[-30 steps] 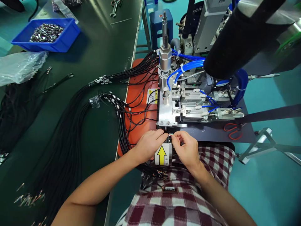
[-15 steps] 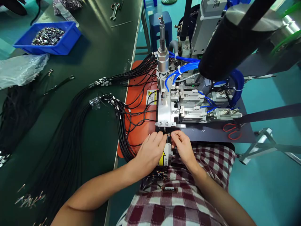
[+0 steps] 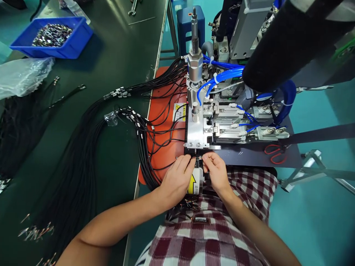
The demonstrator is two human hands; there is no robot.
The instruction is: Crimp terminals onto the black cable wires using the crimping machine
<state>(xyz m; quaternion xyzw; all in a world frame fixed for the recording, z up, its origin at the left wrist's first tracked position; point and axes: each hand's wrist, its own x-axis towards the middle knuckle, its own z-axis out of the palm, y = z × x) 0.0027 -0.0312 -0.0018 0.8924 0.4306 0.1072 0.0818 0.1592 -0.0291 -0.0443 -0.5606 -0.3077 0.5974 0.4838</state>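
Note:
At the near end of the machine [image 3: 195,129], my two hands work close together. My left hand [image 3: 177,181] has its fingers curled down by the dark slot, and whatever lies under them is hidden. A small metal connector [image 3: 199,158] shows in the gap between the hands. Its right end meets the pinched thumb and forefinger of my right hand [image 3: 217,171]. Just below sits a metal cover with a yellow arrow label [image 3: 196,181]. Black cables [image 3: 145,159] with metal ends run in a bundle left of my left hand, over the orange base plate [image 3: 166,147].
A blue bin [image 3: 79,38] of small metal parts stands on the dark green table [image 3: 119,195]. Another black cable bundle [image 3: 80,155] lies there, near a plastic bag [image 3: 24,77] and a wrench [image 3: 134,8]. Red-handled scissors [image 3: 274,153] rest right of the machine. A black cylinder [image 3: 294,48] overhangs it.
The view has shifted slightly, so the machine's upper parts sit a little further right and higher. Both hands stay at the same spot, with the small connector between them.

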